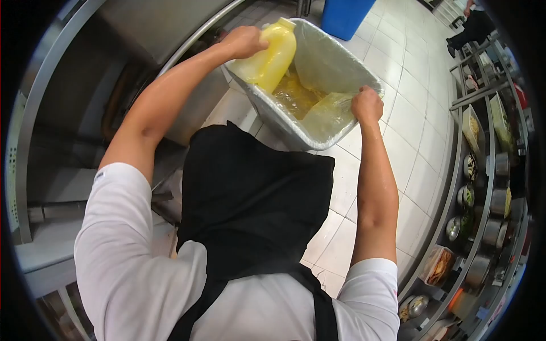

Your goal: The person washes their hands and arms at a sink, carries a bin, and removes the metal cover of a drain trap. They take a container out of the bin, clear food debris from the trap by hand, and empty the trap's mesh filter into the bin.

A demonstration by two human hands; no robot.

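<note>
My left hand (245, 42) is closed on a yellow, translucent plastic jug (277, 54), tilted over the left side of a grey bin (267, 111). The jug's narrow neck end points up and away from me. A clear plastic liner (324, 54) covers the bin's inside and folds over its rim. At the right rim, my right hand (367, 105) is closed on the liner. Yellowish wet-looking material (298, 96) lies at the bottom of the bin; I cannot tell whether it is liquid or crumpled plastic.
Beyond the bin stands a blue container (346, 17) on the white tiled floor (392, 62). Metal counters (51, 250) run along my left. Along the right is a rack (449, 221) with several food pans and bowls. Another person (475, 28) stands at the far right.
</note>
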